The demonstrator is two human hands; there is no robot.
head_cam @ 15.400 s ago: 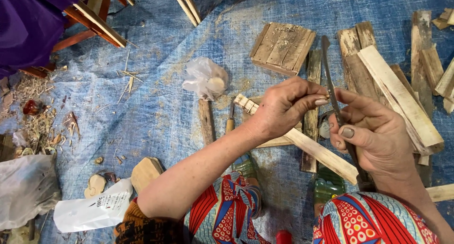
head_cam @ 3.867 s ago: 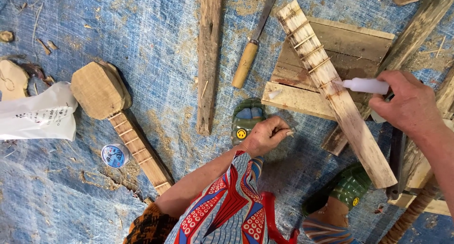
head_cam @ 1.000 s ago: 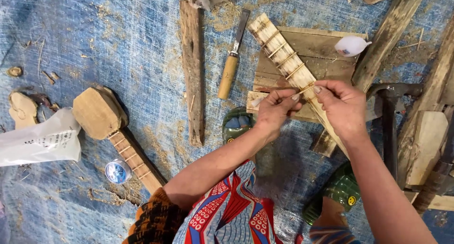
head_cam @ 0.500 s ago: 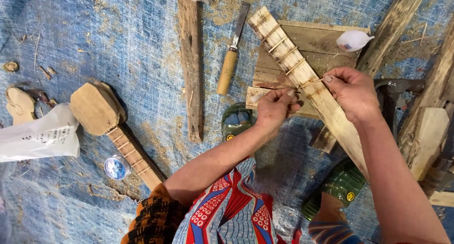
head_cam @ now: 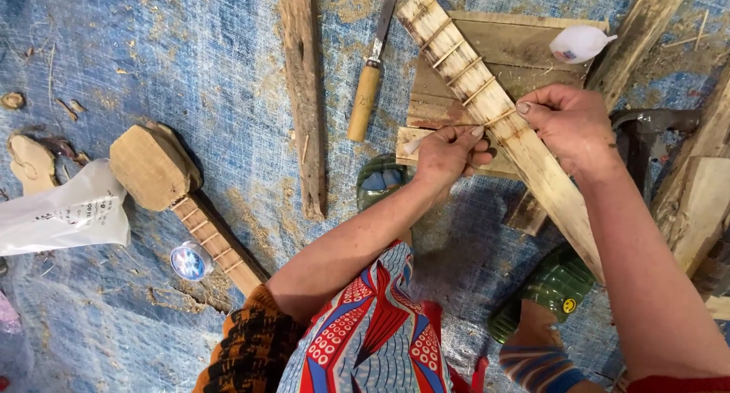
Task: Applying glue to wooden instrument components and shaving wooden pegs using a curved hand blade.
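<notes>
while over the fretted wooden neck [head_cam: 494, 111], both hands, left hand [head_cam: 449, 153] and right hand [head_cam: 570, 127], pinching a thin sliver [head_cam: 426, 140].

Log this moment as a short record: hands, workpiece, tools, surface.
left hand: pinching a thin sliver against the slat
right hand: gripping the slat's edge
slat: pale wood, crossed by thin strips, lying on a board
chisel: wooden handle, left of the slat
glue bottle: white, on the board
tarp: blue, strewn with shavings

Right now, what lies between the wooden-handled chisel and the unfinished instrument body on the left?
In the head view, a long rough wooden stick lies between the chisel and the instrument body, on the blue tarp.
</notes>
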